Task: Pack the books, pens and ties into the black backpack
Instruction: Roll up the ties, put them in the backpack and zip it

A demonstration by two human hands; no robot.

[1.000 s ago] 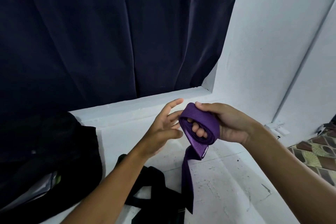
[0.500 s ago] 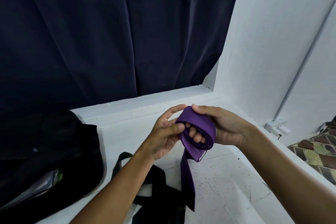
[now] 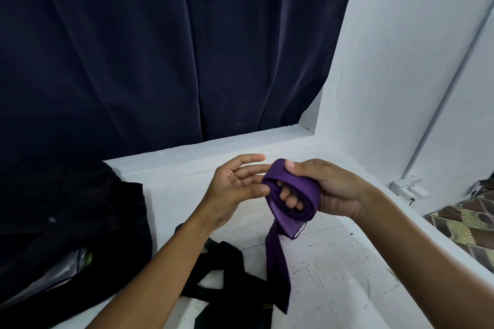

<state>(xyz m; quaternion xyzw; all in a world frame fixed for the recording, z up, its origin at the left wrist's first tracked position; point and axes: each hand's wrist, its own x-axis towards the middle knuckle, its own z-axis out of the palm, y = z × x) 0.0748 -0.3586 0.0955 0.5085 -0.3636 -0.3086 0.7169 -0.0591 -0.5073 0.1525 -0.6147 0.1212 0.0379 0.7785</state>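
I had the purple tie [image 3: 292,189] wound in loops around the fingers of my right hand [image 3: 331,189], thumb pressing the top of the coil, just right of the frame's centre. Its free tail hung down toward the lower middle, the tip near the black tie [image 3: 224,267] lying on the white ledge [image 3: 334,262]. My left hand [image 3: 235,187] was spread, fingers straight, thumb just touching the coil's left edge and gripping nothing.

The tie looked light, limp and slick, so I judged the coil would spring loose unless pinched across its layers. The best hold seemed to be the wound part itself, with the tail gathered in, not the dangling end. The black backpack [image 3: 69,222] sat at the lower left, its mouth apparently open beside my left forearm.
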